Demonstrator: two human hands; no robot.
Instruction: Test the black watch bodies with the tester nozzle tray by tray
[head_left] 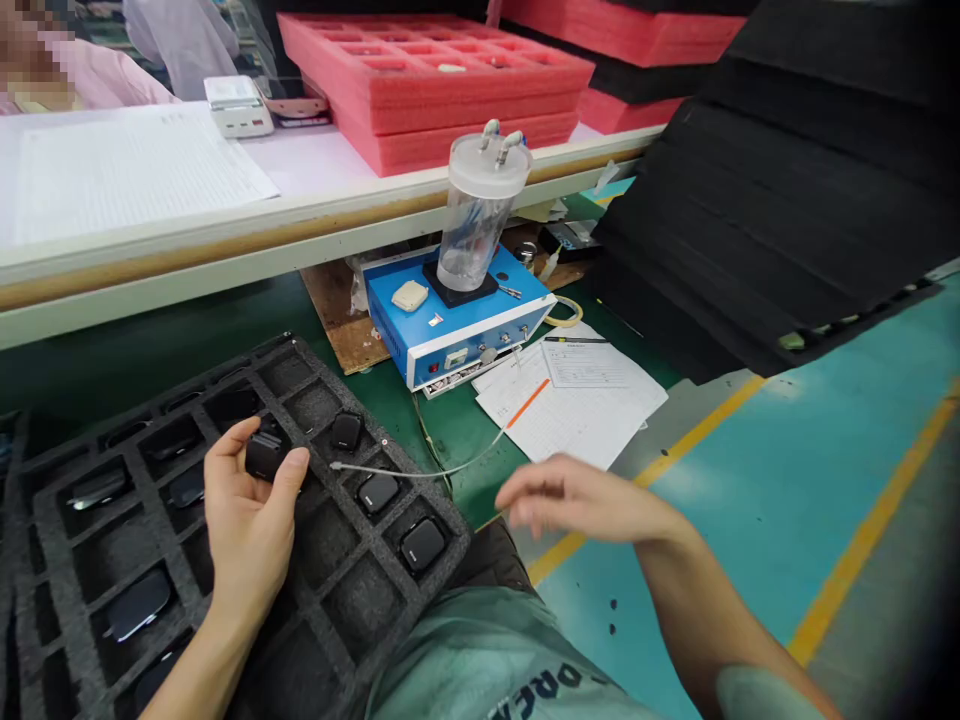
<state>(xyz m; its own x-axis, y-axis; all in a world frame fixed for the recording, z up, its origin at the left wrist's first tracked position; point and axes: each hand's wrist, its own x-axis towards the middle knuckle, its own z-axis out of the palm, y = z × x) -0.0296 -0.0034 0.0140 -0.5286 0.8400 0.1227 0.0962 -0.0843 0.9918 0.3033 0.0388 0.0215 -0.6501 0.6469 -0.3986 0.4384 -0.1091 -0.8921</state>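
Observation:
Above the dark grey foam tray [352, 560], my left hand [251, 520] is closed on a small black square device [266, 452], gripping it between thumb and fingers. Similar black devices sit in the tray's pockets, among them one at the near right corner [423, 545] and another behind it [378, 491]. My right hand [559, 497] hovers right of the tray with fingers loosely stretched out, slightly blurred, and no object shows in it. Between the hands, a thin grey tube [420, 474] with an orange section [528, 403] curves over the tray's edge.
A blue box-shaped machine [465, 350] carries a clear cylinder [474, 225]. Papers [585, 410] lie beside it. A white shelf [315, 225] crosses behind, bearing red foam trays [420, 120]. Stacked black sheets [772, 200] lean at right. Another person's pink sleeve [112, 75] shows at upper left.

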